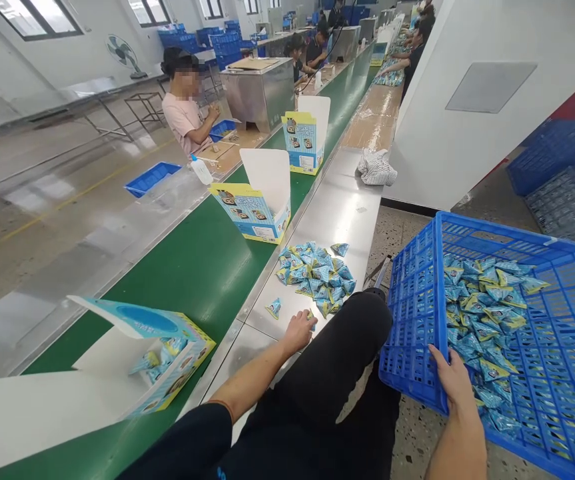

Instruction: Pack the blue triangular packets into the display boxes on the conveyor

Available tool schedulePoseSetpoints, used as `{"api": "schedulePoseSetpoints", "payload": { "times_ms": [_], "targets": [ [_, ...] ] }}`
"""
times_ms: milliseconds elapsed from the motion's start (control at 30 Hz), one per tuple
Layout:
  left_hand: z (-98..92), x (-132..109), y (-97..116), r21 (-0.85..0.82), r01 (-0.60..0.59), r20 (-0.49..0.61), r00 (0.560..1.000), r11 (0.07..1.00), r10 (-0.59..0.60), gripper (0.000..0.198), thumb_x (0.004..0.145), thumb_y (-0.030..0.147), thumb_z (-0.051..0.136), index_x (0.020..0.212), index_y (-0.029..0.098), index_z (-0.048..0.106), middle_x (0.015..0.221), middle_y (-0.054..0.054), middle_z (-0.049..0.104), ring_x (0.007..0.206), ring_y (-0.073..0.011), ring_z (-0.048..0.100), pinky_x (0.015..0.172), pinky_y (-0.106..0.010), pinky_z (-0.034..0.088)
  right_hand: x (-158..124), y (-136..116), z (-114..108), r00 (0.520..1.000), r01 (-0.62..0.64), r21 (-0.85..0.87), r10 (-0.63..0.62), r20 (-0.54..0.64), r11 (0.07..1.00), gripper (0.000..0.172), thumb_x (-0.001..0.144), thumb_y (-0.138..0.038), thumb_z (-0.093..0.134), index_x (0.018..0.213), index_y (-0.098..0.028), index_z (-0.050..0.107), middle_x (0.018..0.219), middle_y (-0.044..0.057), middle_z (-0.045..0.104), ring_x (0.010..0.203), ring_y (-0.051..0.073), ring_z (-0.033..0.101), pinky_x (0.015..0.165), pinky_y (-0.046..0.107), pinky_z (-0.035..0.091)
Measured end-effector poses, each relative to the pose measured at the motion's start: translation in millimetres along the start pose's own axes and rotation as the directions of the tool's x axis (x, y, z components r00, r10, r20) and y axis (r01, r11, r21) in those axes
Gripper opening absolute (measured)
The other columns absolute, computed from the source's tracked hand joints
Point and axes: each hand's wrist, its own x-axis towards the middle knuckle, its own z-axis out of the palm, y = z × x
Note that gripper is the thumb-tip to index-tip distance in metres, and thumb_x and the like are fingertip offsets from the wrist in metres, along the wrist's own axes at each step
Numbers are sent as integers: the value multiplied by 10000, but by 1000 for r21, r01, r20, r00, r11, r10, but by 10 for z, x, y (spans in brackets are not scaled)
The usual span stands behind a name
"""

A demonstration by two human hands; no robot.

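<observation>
My left hand [298,332] is at the near edge of a pile of blue-and-yellow pyramid-shaped packets [317,273] on the steel ledge. Its fingers are closed round one small packet [312,319], mostly covered by them. A single packet [274,308] lies apart, just left of the pile. On the right, my right hand [453,379] grips the near side rim of a blue plastic crate [440,267]. The crate is tilted, and many of the same packets [487,313] are heaped inside it.
On the green conveyor belt [167,267] stand open printed cartons: a near one [182,373] with packets inside, a middle one [247,213] and a farther one [302,143]. A striped cloth [376,167] lies on the ledge. Across the belt sits a co-worker [184,110] beside a metal box [257,87].
</observation>
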Motion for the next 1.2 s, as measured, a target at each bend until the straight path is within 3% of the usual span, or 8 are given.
{"api": "schedulePoseSetpoints", "payload": {
  "times_ms": [100, 200, 333, 467, 567, 733, 867, 1200],
  "targets": [
    [-17, -153, -109, 4, -27, 5, 1000, 1000, 27, 305, 898, 194, 573, 1180, 260, 667, 1352, -108, 558, 1225, -285, 563, 1002, -421, 517, 66, 57, 15, 999, 23, -19, -23, -21, 1000, 841, 760, -610, 534, 1434, -107, 529, 1421, 166, 525, 1270, 343, 524, 1156, 469, 416],
    [30, -338, -248, -22, 41, -176, 983, 999, -44, 325, 930, 220, 524, 1235, 208, 638, 1413, -147, 522, 1244, -286, 551, 1043, -432, 502, 103, 87, 31, 1000, 31, -18, -31, -2, 999, 826, 748, -615, 530, 1408, -120, 541, 1384, 155, 554, 1237, 331, 544, 1153, 473, 414],
    [128, -447, -392, -42, -195, -316, 933, 980, 173, 298, 883, 271, 597, 1167, 224, 672, 1407, -140, 552, 1198, -280, 593, 994, -421, 532, 108, 71, 41, 1000, 25, -12, -25, -2, 1000, 821, 742, -589, 533, 1403, -104, 548, 1324, 158, 590, 1176, 317, 568, 1123, 459, 435],
    [144, -360, -458, -164, 6, -559, 824, 987, -97, 295, 875, 264, 574, 1140, 185, 677, 1325, -173, 596, 1214, -280, 602, 992, -409, 533, 114, 55, 42, 999, 38, -15, -39, -17, 999, 813, 746, -592, 550, 1403, -114, 559, 1306, 152, 599, 1148, 316, 574, 1103, 461, 445],
    [69, -252, -511, -68, -195, -466, 874, 978, 141, 303, 830, 277, 627, 1116, 208, 698, 1357, -150, 602, 1181, -269, 625, 998, -401, 517, 132, 59, 39, 999, 36, -17, -36, -20, 999, 805, 748, -596, 544, 1390, -111, 569, 1288, 153, 607, 1136, 313, 577, 1092, 455, 454],
    [-155, -77, -713, -216, 233, -530, 788, 948, -314, 304, 864, 278, 616, 1148, 198, 691, 1338, -148, 610, 1265, -294, 574, 1078, -466, 443, 221, 120, 46, 998, 61, -39, -62, -26, 997, 845, 771, -661, 536, 1424, -125, 546, 1329, 161, 584, 1112, 310, 589, 1027, 441, 497],
    [-174, -40, -917, -157, 254, -408, 863, 954, -297, 337, 858, 271, 643, 1191, 231, 677, 1375, -116, 607, 1464, -320, 395, 1197, -572, 291, 267, 135, 45, 994, 93, -66, -96, -48, 994, 831, 803, -653, 554, 1416, -92, 554, 1248, 170, 615, 1091, 288, 591, 1002, 391, 517],
    [-114, -140, -1231, -97, 139, -328, 930, 986, -164, 429, 846, 275, 639, 1270, 207, 654, 1244, -118, 649, 1150, -268, 615, 1007, -386, 502, 48, -125, -20, 1000, -21, -21, 21, -11, 1000, 727, 853, -544, 552, 1446, -123, 534, 1364, 152, 561, 1183, 313, 568, 1113, 452, 453]
  ]
}}
